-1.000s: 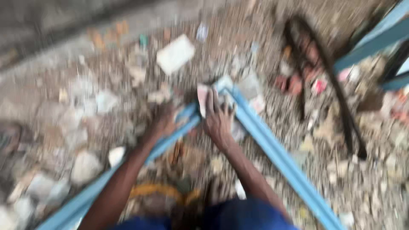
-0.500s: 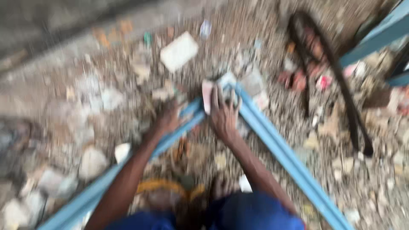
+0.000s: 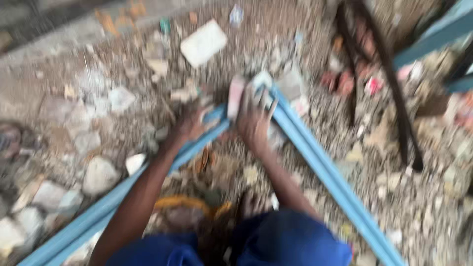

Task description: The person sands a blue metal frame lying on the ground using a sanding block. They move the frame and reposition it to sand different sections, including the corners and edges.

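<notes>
The picture is blurred by motion. A light blue metal frame lies on rubble, its two bars meeting in a corner point(image 3: 266, 96) ahead of me. My left hand point(image 3: 189, 125) rests on the left bar point(image 3: 98, 207) close to the corner. My right hand point(image 3: 253, 118) presses on the corner joint, fingers spread, next to a small pinkish block point(image 3: 235, 96). The right bar point(image 3: 335, 182) runs down to the lower right. Whether either hand grips anything is not clear.
Broken stones and gravel cover the ground. A white flat slab point(image 3: 203, 43) lies ahead, pale rocks point(image 3: 98, 175) at the left. A dark curved strap point(image 3: 389, 83) lies at the right near other blue bars point(image 3: 433, 39). My blue-clad knees point(image 3: 290, 244) are at the bottom.
The camera has moved slightly; my hands stay at the frame corner, with the right hand's fingers spreading over the joint.
</notes>
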